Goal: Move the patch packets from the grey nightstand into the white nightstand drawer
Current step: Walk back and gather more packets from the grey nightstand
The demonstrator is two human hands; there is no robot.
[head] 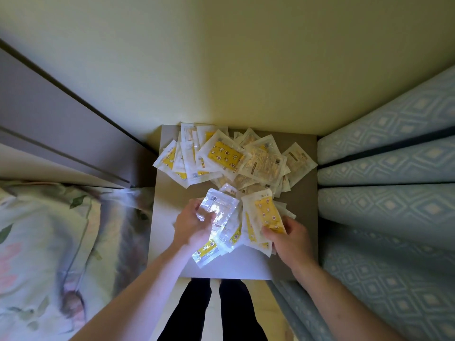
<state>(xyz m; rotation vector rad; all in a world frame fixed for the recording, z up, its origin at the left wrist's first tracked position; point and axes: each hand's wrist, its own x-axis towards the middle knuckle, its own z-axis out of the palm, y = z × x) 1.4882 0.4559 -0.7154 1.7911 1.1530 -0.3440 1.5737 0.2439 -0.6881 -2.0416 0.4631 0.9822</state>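
Yellow patch packets (225, 156) mostly lay heaped on the grey nightstand (299, 200).
My left hand (192, 226) gripped a clear-wrapped bunch, my right hand (289, 239) pinched a yellow one; I judged the move barely begun, with the white nightstand drawer out of sight.

Pale cream wall (221, 57) ahead — floral bedding (37, 242) left, blue patterned curtain (394, 193) right.

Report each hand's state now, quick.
Left hand: holding a bunch of clear plastic patch packets.
Right hand: holding a fan of white-and-yellow patch packets.
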